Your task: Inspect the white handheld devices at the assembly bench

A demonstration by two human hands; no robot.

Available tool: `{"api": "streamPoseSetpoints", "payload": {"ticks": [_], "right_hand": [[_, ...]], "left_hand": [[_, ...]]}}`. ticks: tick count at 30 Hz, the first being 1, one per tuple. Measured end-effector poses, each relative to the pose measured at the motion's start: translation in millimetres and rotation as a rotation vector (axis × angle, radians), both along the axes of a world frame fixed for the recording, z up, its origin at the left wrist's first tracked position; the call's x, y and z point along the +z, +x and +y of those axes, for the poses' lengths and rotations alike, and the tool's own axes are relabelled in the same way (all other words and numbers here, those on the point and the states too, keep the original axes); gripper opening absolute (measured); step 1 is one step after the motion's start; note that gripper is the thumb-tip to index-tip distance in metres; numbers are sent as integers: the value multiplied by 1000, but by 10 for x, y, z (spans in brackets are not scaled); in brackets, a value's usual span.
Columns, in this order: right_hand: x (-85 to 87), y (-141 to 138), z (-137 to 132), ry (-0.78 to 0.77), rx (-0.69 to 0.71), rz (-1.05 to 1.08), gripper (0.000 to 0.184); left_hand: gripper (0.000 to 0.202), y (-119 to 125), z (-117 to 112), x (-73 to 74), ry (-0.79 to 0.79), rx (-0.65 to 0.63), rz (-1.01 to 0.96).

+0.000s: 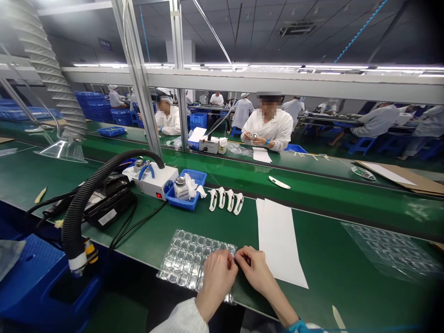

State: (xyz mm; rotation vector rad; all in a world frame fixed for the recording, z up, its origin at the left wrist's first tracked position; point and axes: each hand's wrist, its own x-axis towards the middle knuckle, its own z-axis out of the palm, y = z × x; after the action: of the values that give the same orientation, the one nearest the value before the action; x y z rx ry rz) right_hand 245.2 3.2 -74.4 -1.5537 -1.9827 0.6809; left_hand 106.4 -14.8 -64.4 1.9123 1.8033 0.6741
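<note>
A clear plastic blister tray (189,254) with rows of square pockets lies at the front edge of the green bench. Over its right side is my left hand (221,270), fingers pinched together. My right hand (252,264) is closed in a pinch just beside it, at the tray's right edge. The fingertips of both hands nearly meet; whatever they hold is too small or hidden to make out. White paper sheets (279,238) lie to the right of my right hand. Several white curved plastic housings (222,199) stand in a row beyond the tray.
Behind the tray, a blue bin (185,203) holds a metal-topped jar and tissues. Left of it stand a white box (156,180) and a black fume hose (100,171). A white part (279,182) lies on the green conveyor (312,192). A co-worker (268,122) sits opposite.
</note>
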Motion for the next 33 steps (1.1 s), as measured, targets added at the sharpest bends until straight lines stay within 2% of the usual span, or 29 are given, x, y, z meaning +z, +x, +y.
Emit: {"api": "streamPoseSetpoints", "payload": {"ticks": [6, 12, 15, 18, 33], "right_hand": [[-12, 8, -7, 0, -20, 16, 25], [90, 13, -18, 12, 15, 168, 20], [108, 13, -16, 25, 69, 118, 27], [79, 8, -7, 5, 65, 87, 31], [-8, -10, -9, 37, 32, -15, 29]], "left_hand": [[17, -11, -39, -11, 16, 7, -18], [17, -9, -47, -39, 39, -4, -36], [17, -5, -33, -47, 50, -8, -47], [18, -7, -28, -53, 59, -10, -58], [18, -13, -52, -70, 58, 16, -171]]}}
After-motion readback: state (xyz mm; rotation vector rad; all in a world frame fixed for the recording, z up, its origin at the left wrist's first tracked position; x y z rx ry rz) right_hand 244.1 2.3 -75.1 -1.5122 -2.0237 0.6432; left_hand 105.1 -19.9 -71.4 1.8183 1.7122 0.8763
